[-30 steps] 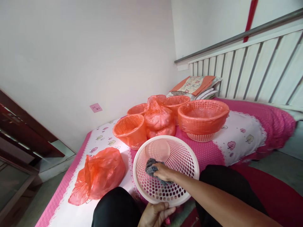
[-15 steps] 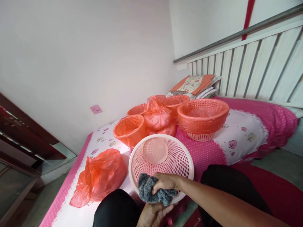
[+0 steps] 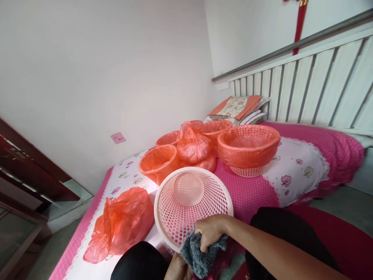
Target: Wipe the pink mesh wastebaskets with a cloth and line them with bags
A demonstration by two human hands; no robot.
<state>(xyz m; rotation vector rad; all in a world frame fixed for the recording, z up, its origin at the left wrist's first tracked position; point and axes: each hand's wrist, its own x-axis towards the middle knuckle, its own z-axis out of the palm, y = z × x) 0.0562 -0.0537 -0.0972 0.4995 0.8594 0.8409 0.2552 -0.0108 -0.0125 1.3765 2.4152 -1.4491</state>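
A pale pink-white plastic mesh basket [image 3: 189, 188] tilts toward me over the bed's near edge, its open mouth facing me. My right hand [image 3: 211, 232] is closed around a fuzzy grey-blue cloth [image 3: 201, 254], pressed over the basket's near rim. Below that rim, my left hand [image 3: 178, 267] supports the basket from underneath. The cloth covers most of its fingers.
Orange bag-covered baskets [image 3: 249, 146] and a knotted orange plastic bag [image 3: 194, 146] stand behind. Another orange bag [image 3: 125, 221] lies left on the patterned bedspread [image 3: 247, 194]. Folded bedding [image 3: 237, 109] is stacked by the white slatted headboard [image 3: 309, 81]. My knees flank the basket.
My right hand has shifted the cloth right and down along the rim, and its folds now hang past the edge. The basket has moved slightly left. My left hand is more hidden.
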